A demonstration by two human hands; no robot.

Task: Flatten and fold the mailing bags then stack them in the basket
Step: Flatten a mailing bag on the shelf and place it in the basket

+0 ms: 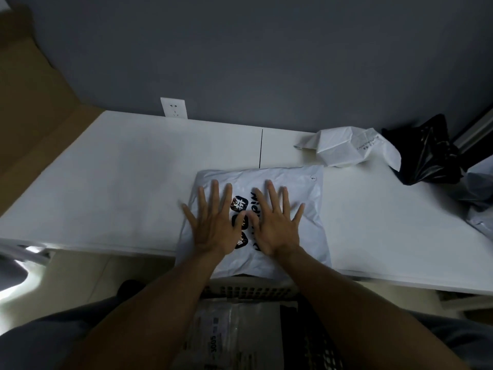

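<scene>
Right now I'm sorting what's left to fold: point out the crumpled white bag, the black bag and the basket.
crumpled white bag (pixel 346 148), head view, creased middle.
black bag (pixel 426 156), head view, glossy middle.
basket (pixel 250 291), head view, perforated far wall.

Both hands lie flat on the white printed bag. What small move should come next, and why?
Probably slide both palms outward toward the side edges. The left hand and right hand press open at the middle of the white mailing bag, whose surface shows wrinkles, so it seems not flat enough to fold.
</scene>
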